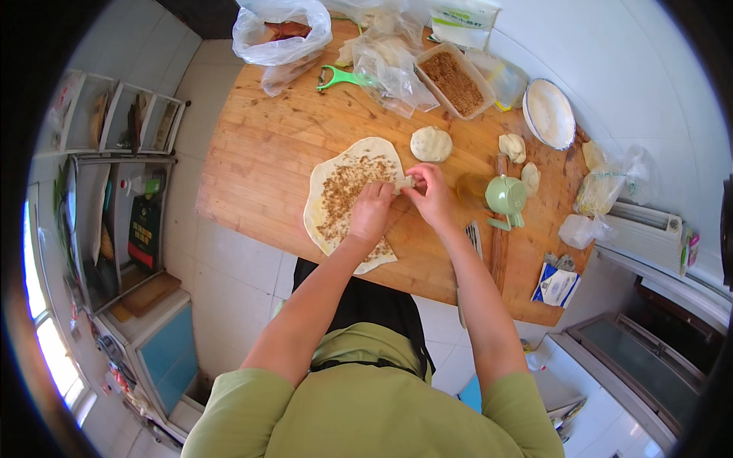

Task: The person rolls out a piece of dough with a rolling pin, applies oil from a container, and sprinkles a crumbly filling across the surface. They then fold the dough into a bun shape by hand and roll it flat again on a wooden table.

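Note:
A thin sheet of dough (315,200) lies flat on the wooden tabletop, its middle strewn with brown crumbly filling (338,189). Along its right side, part of the edge is folded or rolled up into a short pale flap (404,184). My left hand (369,213) reaches over the sheet, and its fingertips grip the near part of that flap. With thumb and fingers, my right hand (429,192) pinches the flap's outer end. A round dough ball (431,144) sits just beyond my right hand. How the dough is folded beneath my fingers is partly hidden.
Right of my hands stand an oil pot with a green lid (506,194), a wooden rolling pin (499,260) and smaller dough pieces (512,147). Farther back are a tub of brown filling (452,83), a green peeler (341,77), plastic bags (389,68) and an enamel bowl (548,114).

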Available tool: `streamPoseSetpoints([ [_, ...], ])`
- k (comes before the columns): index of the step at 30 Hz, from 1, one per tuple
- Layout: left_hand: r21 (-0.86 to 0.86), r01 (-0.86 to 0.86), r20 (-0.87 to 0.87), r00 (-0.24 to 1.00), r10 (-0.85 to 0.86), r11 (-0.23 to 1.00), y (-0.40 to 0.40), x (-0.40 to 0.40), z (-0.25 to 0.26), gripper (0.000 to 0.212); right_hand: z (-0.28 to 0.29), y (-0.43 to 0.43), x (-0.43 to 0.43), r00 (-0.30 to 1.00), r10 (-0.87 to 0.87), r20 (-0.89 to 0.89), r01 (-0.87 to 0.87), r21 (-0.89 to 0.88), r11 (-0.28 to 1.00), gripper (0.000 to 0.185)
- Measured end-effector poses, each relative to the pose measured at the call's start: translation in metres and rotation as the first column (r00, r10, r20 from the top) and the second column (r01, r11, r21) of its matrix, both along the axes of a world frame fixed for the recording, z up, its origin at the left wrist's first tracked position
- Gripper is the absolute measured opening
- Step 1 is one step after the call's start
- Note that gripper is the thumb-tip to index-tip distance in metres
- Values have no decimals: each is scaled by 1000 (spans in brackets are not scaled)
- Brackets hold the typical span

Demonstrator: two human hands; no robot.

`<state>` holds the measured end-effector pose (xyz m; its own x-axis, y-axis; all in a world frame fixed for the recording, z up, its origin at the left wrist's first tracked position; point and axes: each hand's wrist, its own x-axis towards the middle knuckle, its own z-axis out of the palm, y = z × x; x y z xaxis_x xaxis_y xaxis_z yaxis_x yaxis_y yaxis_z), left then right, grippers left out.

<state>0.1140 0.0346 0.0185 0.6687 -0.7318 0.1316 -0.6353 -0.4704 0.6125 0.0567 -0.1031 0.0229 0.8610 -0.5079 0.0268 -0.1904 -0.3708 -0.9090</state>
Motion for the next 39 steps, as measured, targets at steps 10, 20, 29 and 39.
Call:
streamPoseSetpoints([
  [10, 166, -154, -380, 902, 207, 974, -3, 23, 12, 32, 6, 4, 38, 991, 71, -112, -82, -100, 992, 23],
  [20, -89, -81, -131, 989, 68, 993, -11, 47, 18, 31, 2, 13, 48, 993, -96, -75, 86, -125, 988, 24],
  [29, -141, -164, -115, 982, 148, 976, -8, 62, 11, 14, -7, 42, 58, 951, -292, -102, 299, 60, 952, 19],
  [39, -19, -304, -278, 917, 287, 952, -11, 90, 0, 9, -28, 48, 69, 851, -493, -183, 525, 274, 806, 22],
])
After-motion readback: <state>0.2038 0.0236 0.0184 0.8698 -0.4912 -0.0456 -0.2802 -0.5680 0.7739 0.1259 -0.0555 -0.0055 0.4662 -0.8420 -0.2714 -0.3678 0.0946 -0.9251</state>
